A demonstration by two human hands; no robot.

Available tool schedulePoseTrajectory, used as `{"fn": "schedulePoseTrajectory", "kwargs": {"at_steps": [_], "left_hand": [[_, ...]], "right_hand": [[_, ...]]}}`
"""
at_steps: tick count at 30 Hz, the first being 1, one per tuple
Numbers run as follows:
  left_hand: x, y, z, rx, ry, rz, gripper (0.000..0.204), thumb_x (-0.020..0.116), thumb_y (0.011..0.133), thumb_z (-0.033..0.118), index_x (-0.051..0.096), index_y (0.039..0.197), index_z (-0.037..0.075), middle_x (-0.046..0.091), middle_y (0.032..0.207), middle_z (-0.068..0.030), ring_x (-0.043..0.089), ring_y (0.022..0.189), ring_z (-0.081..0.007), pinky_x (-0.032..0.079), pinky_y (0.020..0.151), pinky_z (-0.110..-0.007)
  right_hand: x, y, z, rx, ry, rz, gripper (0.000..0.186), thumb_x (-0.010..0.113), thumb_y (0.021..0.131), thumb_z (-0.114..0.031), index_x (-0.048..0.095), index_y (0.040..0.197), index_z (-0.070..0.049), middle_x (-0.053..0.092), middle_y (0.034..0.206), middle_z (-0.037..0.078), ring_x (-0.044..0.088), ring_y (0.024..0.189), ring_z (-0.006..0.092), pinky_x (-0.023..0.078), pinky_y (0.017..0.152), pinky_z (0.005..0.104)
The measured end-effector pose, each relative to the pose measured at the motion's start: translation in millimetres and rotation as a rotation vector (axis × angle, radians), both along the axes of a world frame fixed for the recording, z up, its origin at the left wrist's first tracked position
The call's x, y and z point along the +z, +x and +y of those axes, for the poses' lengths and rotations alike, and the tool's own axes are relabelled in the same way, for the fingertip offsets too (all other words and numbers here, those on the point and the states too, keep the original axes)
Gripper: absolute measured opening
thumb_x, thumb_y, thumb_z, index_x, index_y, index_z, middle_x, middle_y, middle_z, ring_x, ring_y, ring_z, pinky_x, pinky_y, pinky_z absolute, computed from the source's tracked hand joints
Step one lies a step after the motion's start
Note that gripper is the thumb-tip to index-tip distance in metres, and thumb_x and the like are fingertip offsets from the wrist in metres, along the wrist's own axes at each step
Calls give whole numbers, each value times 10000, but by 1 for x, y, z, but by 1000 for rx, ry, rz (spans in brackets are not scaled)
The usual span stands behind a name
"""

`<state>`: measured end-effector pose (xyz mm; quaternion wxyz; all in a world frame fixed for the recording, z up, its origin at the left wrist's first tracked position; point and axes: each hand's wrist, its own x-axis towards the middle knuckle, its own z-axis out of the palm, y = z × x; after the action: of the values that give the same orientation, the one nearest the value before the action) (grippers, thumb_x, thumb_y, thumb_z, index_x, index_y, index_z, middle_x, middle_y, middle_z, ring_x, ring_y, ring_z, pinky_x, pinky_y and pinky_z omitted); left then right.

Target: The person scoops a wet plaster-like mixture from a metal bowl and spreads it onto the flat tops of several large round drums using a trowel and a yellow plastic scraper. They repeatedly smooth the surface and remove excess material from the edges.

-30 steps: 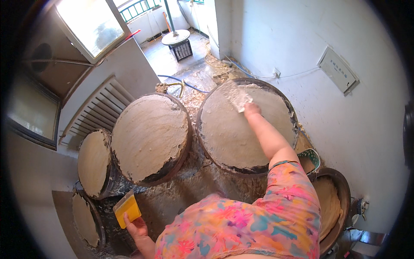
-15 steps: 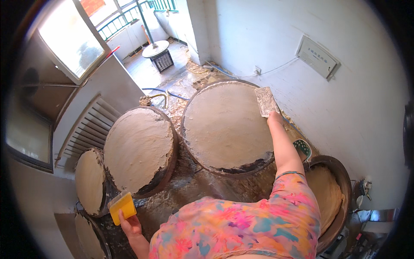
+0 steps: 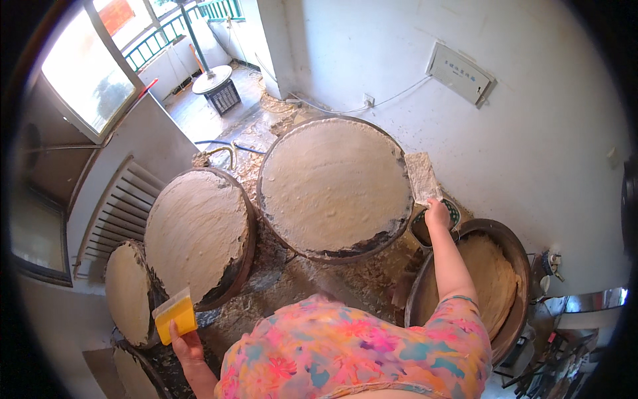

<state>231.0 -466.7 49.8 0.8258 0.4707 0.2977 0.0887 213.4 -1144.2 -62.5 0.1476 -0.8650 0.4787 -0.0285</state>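
My left hand [image 3: 187,347] is closed on a yellow scraper [image 3: 178,322] with a pale, flat blade. It is raised at the lower left, near the lower edge of a round, dark-rimmed vat [image 3: 199,233] topped with beige paste. My right hand [image 3: 436,213] grips a paste-coated flat rectangular tool [image 3: 423,177], its handle hidden in my fingers. That tool is just past the right rim of the largest round vat [image 3: 332,186], whose top is also covered with beige paste. Dark, ragged patches show along this vat's near edge.
A deep brown basin [image 3: 522,266] of beige paste stands right, beside a small green-patterned pot [image 3: 454,214]. Two smaller paste-covered rounds, one a pale disc [image 3: 127,292], line the left, near a radiator [image 3: 119,213]. A blue hose [image 3: 249,149] crosses the messy floor beyond.
My right hand, with the flat tool, has moved off the largest vat's paste to beyond its right rim. My left hand still holds the scraper. The view has shifted slightly.
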Motion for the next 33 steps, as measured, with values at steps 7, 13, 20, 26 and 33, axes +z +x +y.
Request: {"fn": "schedulePoseTrajectory", "kwargs": {"at_steps": [7, 13, 20, 26, 33], "left_hand": [[3, -23, 3, 156, 36, 136, 347, 558, 815, 260, 476, 1093, 69, 575, 999, -49, 583, 867, -161, 503, 691, -257], [2, -56, 10, 296, 93, 262, 322, 572, 801, 279, 511, 1045, 77, 590, 952, -36, 588, 828, -156, 496, 645, -242], [-7, -114, 39, 434, -7, 247, 325, 572, 799, 248, 494, 1069, 85, 569, 1006, -40, 575, 859, -174, 495, 663, -275], [-25, -190, 71, 659, -139, 203, 362, 593, 776, 200, 473, 1100, 93, 553, 994, -42, 552, 887, -196, 486, 705, -335], [-63, -318, 136, 747, -199, 57, 398, 613, 761, 242, 459, 1102, 108, 546, 1004, -43, 556, 898, -203, 496, 683, -356]], "right_hand": [[-8, 124, -24, -10, -12, 115, 221, 455, 785, -115, 613, 934, -81, 590, 967, 163, 550, 941, 307, 445, 788, 403], [-13, 291, 24, 212, -42, -22, 211, 469, 778, -123, 623, 918, -85, 589, 980, 149, 560, 947, 283, 458, 795, 385], [-31, 384, 229, 977, -95, 25, 214, 519, 719, -96, 626, 896, -153, 596, 914, 159, 576, 880, 291, 466, 759, 391], [9, 291, 521, 1476, 118, -359, 317, 603, 711, -175, 556, 1022, -205, 572, 864, 137, 560, 804, 325, 450, 703, 410], [88, 74, 822, 2015, 239, -328, 448, 637, 692, -174, 494, 1116, -188, 562, 924, 152, 555, 845, 327, 448, 715, 405]]}}
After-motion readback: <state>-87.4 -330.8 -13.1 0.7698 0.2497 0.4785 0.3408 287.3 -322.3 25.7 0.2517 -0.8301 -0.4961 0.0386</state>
